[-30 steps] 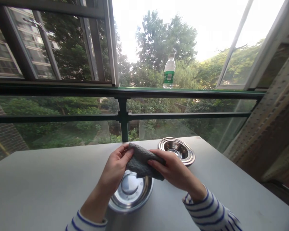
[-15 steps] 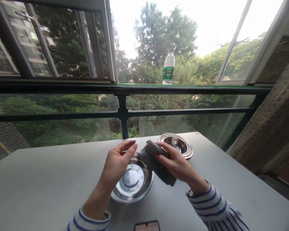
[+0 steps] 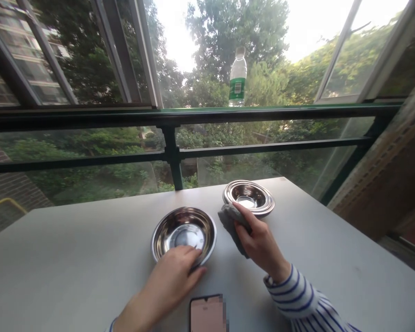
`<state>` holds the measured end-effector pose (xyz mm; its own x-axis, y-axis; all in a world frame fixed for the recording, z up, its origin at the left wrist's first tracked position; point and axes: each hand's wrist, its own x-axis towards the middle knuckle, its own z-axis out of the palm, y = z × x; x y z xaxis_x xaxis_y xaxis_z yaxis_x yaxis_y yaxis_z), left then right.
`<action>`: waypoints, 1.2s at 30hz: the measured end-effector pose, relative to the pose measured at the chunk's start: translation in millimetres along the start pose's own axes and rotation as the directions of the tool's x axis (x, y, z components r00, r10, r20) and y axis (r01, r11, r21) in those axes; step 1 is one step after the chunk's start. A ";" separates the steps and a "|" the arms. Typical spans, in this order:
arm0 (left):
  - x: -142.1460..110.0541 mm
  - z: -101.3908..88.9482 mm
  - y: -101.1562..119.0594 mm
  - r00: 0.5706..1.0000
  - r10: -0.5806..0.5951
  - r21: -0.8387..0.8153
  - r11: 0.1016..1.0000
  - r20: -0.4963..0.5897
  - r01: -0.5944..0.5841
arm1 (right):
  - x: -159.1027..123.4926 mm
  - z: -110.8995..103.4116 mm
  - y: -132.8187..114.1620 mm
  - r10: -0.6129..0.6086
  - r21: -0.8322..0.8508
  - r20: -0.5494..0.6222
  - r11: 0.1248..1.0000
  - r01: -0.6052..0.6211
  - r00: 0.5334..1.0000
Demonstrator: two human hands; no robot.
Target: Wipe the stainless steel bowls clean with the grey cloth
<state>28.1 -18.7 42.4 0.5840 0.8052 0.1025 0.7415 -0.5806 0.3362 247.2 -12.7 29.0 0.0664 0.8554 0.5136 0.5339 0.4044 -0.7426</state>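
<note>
A shiny steel bowl (image 3: pixel 209 233) sits upright on the white table in front of me. At its near rim is my left hand (image 3: pixel 174 272), with the fingers over the edge into the bowl and the thumb on the outer side, gripping the rim. My right hand (image 3: pixel 261 242) is closed around a bunched grey cloth (image 3: pixel 233 221), held above the table to the right of the bowl. Just beyond the cloth stands a stack of steel bowls (image 3: pixel 268 203), nested with their rims showing; the cloth hides a little of the near rim.
A phone (image 3: pixel 207 313) lies at the near edge of the view, partly cut off. The white table (image 3: pixel 90 253) reaches to a dark green railing (image 3: pixel 280 113). On the railing's top stands a clear bottle with a green label (image 3: pixel 237 85). A curtain (image 3: pixel 373 175) hangs at the right.
My left hand has come down from above the bowl to its near rim. The right hand still holds the cloth, now clear of the bowl. The view has tilted downward.
</note>
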 end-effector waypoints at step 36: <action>18.2 -55.8 -23.3 0.868 -0.309 -0.435 0.892 -0.388 0.123 | 6.4 10.9 -9.3 0.559 0.787 0.393 0.206 -0.581 0.730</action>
<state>3.1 16.2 88.6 0.1500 0.9251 0.3488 0.5898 -0.3669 0.7194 233.5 -7.4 34.5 0.0157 0.9779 -0.2085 -0.5920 -0.1590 -0.7901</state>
